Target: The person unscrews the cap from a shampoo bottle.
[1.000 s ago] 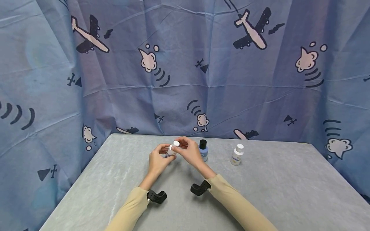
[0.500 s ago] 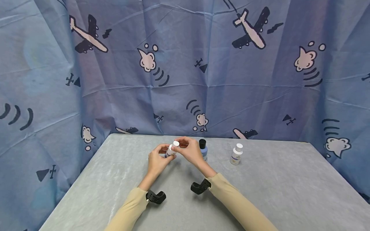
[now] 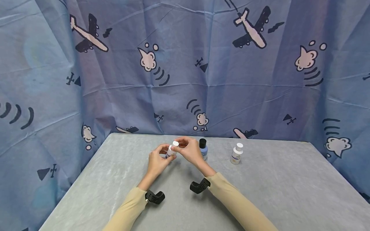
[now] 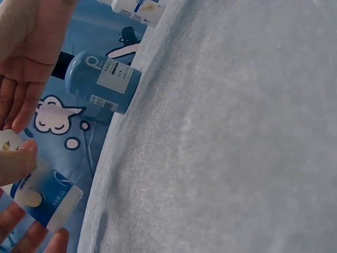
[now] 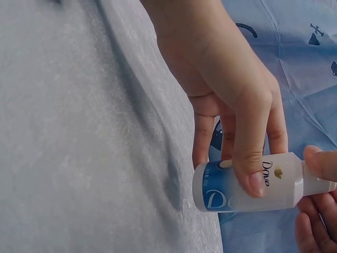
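A small white and blue Dove bottle is held tilted above the table. My left hand grips its body, thumb on the near side and fingers behind, as the right wrist view shows with the bottle lying sideways. At the white cap, my right hand pinches with thumb and fingers. The right wrist view has part of that right hand at its edge. In the left wrist view the bottle's blue label faces the camera; its cap end is out of frame.
Just behind the right hand stands a blue bottle with a black cap, partly covered by it. Farther right, a second white bottle stands upright on the grey table. A patterned blue curtain hangs beyond the back edge.
Both hands keep their hold on the Dove bottle and its cap in nearly the same place. Only a slight shift of the whole view shows.
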The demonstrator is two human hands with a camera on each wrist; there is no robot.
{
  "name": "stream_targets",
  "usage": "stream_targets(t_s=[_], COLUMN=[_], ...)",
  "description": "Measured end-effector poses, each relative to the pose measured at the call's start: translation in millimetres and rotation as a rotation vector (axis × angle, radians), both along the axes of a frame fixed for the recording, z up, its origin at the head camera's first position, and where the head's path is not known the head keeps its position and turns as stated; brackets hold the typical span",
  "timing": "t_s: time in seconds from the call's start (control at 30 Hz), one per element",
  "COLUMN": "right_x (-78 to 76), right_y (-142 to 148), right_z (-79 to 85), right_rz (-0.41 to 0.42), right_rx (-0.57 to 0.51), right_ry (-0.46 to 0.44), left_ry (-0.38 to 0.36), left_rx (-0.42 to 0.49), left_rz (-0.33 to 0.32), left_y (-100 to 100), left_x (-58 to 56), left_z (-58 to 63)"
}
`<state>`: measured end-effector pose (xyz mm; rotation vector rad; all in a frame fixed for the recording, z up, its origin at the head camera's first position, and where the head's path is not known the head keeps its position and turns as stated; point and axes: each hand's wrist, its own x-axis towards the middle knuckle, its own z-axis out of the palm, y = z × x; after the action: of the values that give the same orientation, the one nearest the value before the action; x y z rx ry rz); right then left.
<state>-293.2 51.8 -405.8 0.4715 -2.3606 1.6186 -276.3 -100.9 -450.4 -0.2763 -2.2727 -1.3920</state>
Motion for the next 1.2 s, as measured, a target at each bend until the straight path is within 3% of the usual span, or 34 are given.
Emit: stream_targets(t_s=[0.57,0.97,1.2], right_x=[-2.5,-4.4,-7.3], right_y=[0,3,6], right_z=[3.1,7.2,4.6], right_rz=[0.011,0.101,0.196], right_rx=[0.009,-0.013,-0.034], right_ry=[-0.065,-0.065,-0.109], left_ry=[-0.014,-0.080,-0.110], left_rx=[-0.033,-0.021,-0.037], left_rz=[-0.071,-0.161,-0.222], left_y=[-9,-17,-21], left_x=[-2.1,-2.6,-3.4], left_z=[4.8,10.4,11.3])
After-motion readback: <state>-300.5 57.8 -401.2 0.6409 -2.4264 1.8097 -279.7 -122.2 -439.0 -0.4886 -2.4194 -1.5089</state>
